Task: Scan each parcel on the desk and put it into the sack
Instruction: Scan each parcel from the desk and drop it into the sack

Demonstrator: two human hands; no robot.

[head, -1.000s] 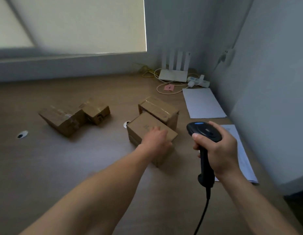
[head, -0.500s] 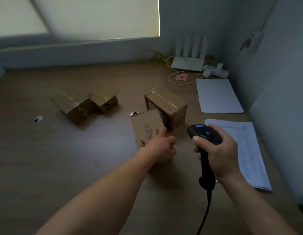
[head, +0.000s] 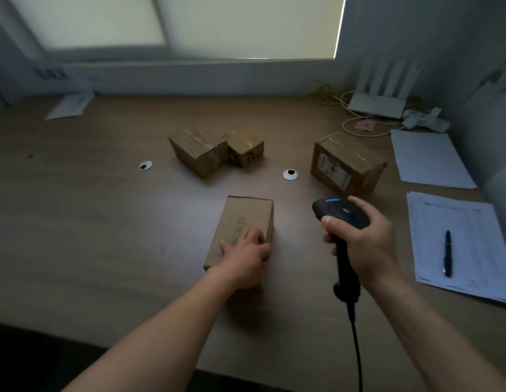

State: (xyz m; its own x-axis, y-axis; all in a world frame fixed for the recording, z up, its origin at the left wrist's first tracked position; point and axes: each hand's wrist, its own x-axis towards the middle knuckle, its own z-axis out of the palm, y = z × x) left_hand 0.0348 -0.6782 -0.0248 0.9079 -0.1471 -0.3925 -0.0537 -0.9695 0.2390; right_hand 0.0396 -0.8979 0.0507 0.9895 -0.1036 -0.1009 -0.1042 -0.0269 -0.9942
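Note:
A brown cardboard parcel [head: 247, 219] lies on the wooden desk [head: 104, 236] in front of me. My left hand [head: 244, 258] grips its near end, fingers on top and thumb round the right side. My right hand [head: 364, 244] grips a black handheld scanner [head: 340, 215] with a blue button, head tilted toward the parcel, cable hanging down. Farther back lie a labelled parcel [head: 346, 164] at right and two parcels touching, a larger one [head: 199, 149] and a smaller one [head: 246, 149]. No sack is in view.
Two white cable grommets [head: 290, 174] [head: 145, 165] sit in the desk. Paper sheets [head: 428, 159] and a printed stack [head: 458, 244] with a black pen [head: 447, 253] lie at right. A white router [head: 379, 103], cables and a power strip [head: 424, 120] fill the back right corner.
My left hand has pulled the near parcel away from the labelled one, toward me, and laid it flat. The view has shifted left. My right hand keeps hold of the scanner.

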